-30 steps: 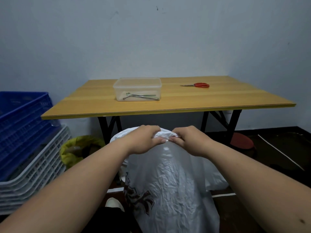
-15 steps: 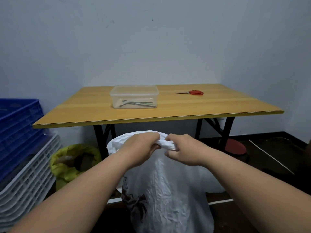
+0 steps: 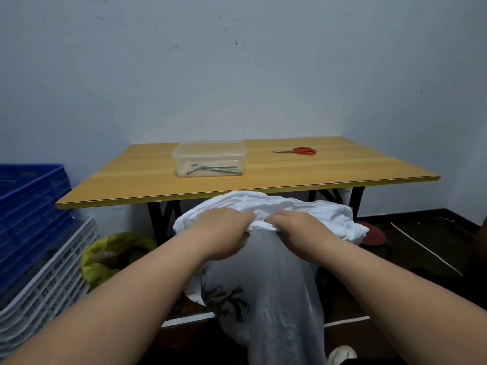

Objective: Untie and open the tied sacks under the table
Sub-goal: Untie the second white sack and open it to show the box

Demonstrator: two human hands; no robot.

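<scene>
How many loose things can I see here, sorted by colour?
White: 1, the sack both hands grip at its mouth
Yellow-green: 1, the bag under the table
Red: 1, the scissors
Clear: 1, the plastic box
Blue: 1, the crate
Total: 5

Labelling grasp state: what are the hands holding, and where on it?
Both the left hand and the right hand grip the white sack at its bunched top edge, side by side, fingers curled into the plastic.
</scene>
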